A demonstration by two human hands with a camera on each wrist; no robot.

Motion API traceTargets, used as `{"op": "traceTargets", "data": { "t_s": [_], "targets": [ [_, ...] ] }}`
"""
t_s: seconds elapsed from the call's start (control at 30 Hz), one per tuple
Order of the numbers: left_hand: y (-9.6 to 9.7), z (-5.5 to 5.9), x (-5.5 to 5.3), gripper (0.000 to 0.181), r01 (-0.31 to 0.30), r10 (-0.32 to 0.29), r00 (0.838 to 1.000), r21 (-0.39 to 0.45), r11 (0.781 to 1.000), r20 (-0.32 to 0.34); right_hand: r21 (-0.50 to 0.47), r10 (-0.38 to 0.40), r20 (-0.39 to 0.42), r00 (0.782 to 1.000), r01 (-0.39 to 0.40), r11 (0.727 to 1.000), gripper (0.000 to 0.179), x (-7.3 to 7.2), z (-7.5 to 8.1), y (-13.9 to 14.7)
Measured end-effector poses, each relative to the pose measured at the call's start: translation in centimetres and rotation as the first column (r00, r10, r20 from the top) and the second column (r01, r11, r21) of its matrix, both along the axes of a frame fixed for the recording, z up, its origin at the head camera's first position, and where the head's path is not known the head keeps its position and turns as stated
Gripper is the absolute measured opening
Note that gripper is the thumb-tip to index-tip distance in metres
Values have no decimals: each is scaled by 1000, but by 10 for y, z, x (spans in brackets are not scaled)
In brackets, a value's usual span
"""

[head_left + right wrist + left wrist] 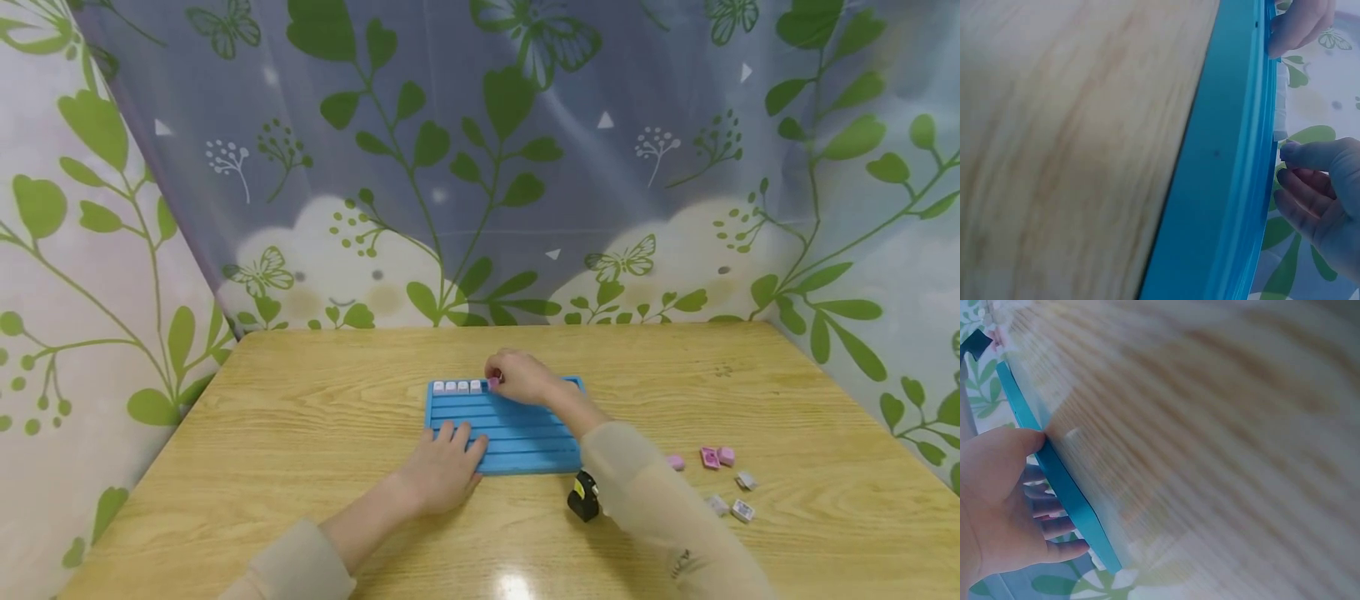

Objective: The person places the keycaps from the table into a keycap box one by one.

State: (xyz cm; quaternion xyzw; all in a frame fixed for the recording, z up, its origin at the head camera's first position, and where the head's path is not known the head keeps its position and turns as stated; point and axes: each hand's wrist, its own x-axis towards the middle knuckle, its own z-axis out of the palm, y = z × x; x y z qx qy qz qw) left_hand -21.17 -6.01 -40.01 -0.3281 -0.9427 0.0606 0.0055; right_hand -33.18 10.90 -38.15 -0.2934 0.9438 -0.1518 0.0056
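Note:
A blue tray (517, 463) with long parallel slots lies on the table. My left hand (442, 473) holds its front left part: the fingers spread over the top, and in the left wrist view the thumb (1034, 442) touches the front wall. At the back row, my right hand (525, 377) pinches a small pink keycap (493, 384) between thumb and fingertips. Just left of it, several white keycaps (457, 387) sit side by side in that row. In the right wrist view the right hand (1322, 187) is beyond the tray, its keycap barely visible.
Right of the tray lie loose pink keycaps (709, 457) and white keycaps (743, 511), some partly behind the right sleeve (652, 492). A black object with a yellow patch (582, 497) stands near the tray's front right corner. A patterned curtain (480, 167) hangs behind the table.

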Motion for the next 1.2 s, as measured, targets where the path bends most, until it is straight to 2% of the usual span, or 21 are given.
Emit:
{"op": "traceTargets", "data": {
  "t_s": [0.47, 0.87, 1.2],
  "targets": [
    [0, 0, 0, 48, 3, -3, 1000, 4, 1000, 14, -9, -31, 19, 999, 31, 999, 9, -8, -8, -5],
    [1, 1, 0, 48, -5, 5, 1000, -10, 1000, 1, -26, 13, 19, 1000, -12, 1000, 6, -10, -7, -5],
    [0, 1, 0, 48, -11, 11, 1000, -19, 1000, 5, -22, -11, 49, 999, 12, 1000, 6, -9, -8, -9]
  ]
}}
